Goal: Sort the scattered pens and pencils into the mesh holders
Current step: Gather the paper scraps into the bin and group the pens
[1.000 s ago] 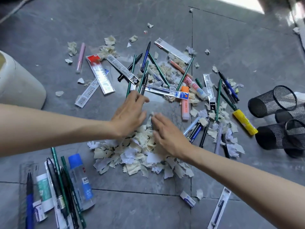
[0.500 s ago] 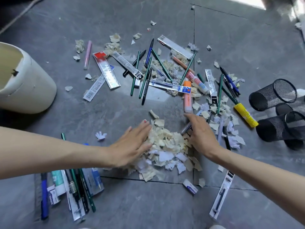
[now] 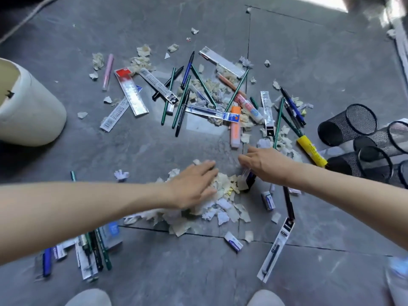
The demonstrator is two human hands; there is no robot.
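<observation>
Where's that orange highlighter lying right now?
In the head view, the orange highlighter lies on the floor right of centre, just beyond the right hand, with a white tube to its right.

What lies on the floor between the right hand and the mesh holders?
Between the right hand and the mesh holders lie a yellow marker and paper scraps, in the head view.
</observation>
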